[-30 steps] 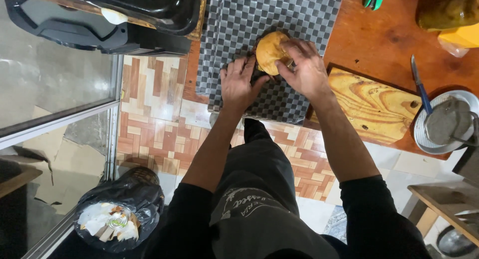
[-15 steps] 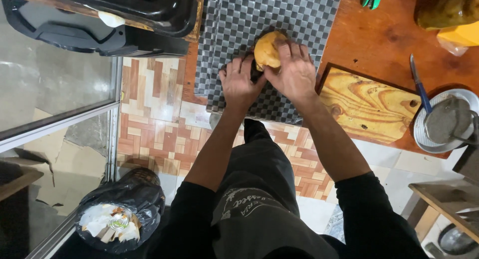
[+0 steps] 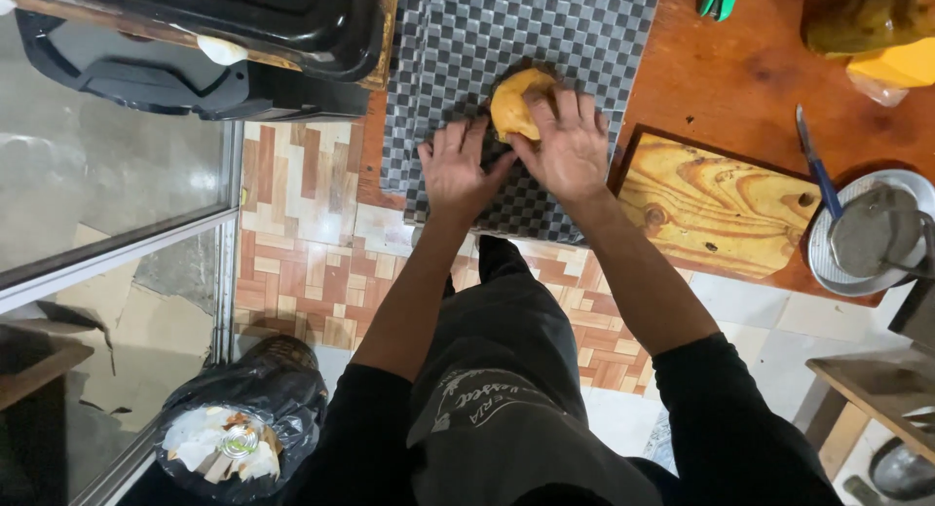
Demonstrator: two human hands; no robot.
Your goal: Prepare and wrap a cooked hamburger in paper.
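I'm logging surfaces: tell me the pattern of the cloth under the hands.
The cloth is a grey-and-black checkered weave, seen best in the head view.

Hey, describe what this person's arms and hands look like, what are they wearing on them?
Both hands, left hand and right hand, are bare: no gloves, and no rings or watch that I can make out. The forearms are bare too. Black sleeves are pushed up to about the elbows on both arms.

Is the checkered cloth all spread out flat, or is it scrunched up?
Spread out flat. The checkered cloth lies smooth on the wooden table, one edge hanging over the front.
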